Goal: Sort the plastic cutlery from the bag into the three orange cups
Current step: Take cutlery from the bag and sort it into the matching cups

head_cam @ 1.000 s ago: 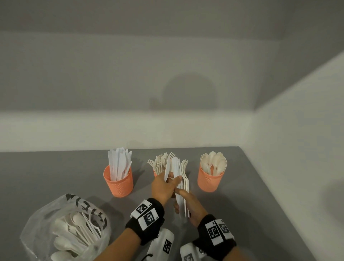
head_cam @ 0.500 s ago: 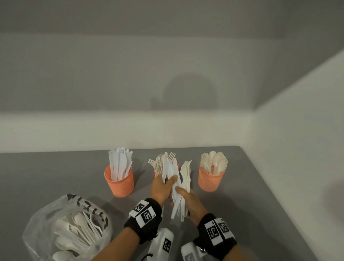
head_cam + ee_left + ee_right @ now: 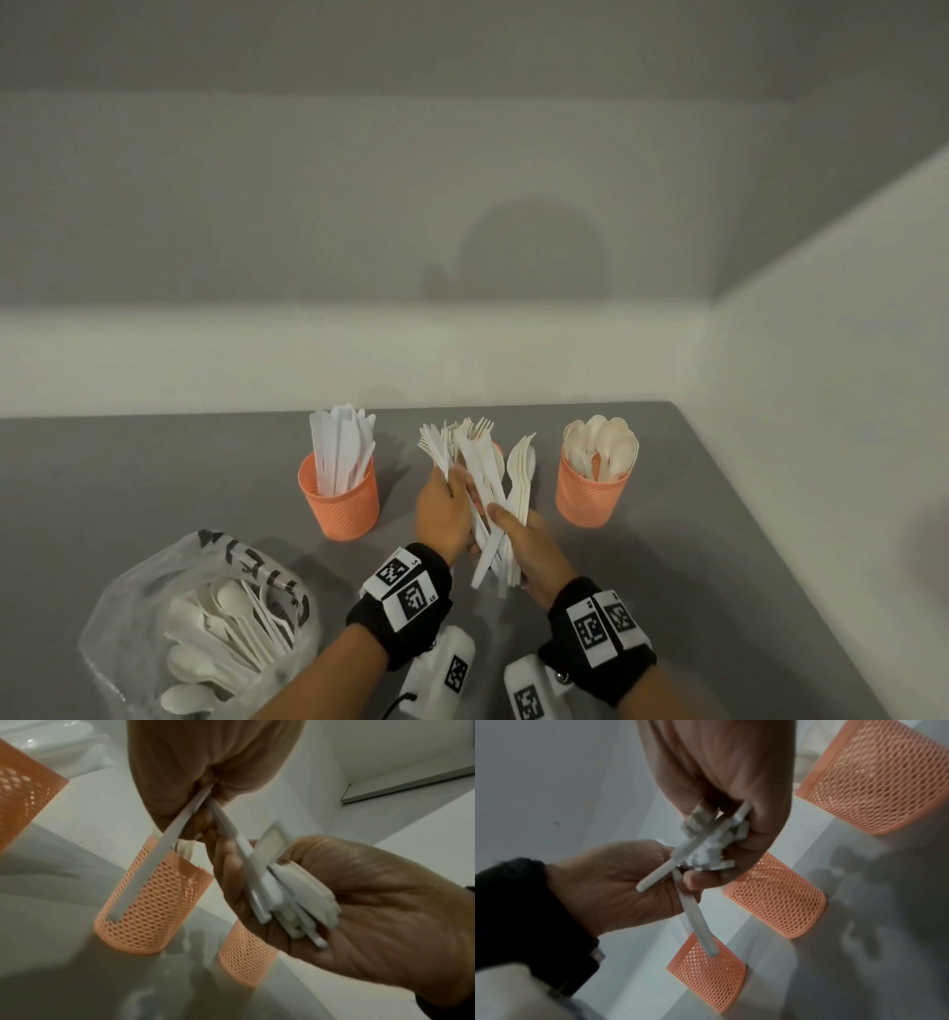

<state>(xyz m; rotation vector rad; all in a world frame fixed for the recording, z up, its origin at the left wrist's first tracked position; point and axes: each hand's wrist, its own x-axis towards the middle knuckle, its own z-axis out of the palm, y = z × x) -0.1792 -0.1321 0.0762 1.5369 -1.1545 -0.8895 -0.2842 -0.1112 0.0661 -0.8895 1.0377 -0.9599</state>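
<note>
- The right hand [image 3: 534, 547] grips a bundle of cutlery [image 3: 500, 493] above the grey tabletop [image 3: 154, 478].
- The left hand [image 3: 444, 511] pinches pieces in the same bundle.
- Three orange cups hold knives [image 3: 339, 496], forks [image 3: 495, 452] and spoons [image 3: 590, 496].
- The plastic bag [image 3: 133, 606] carries black print, too creased to read.
- The wristbands [image 3: 405, 591] show square code labels.

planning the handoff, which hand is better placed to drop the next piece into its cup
Left. The left hand already pinches separate pieces pulled from the bunch, near the knife cup and the fork cup. The right hand is occupied gripping the cutlery bundle.
</note>
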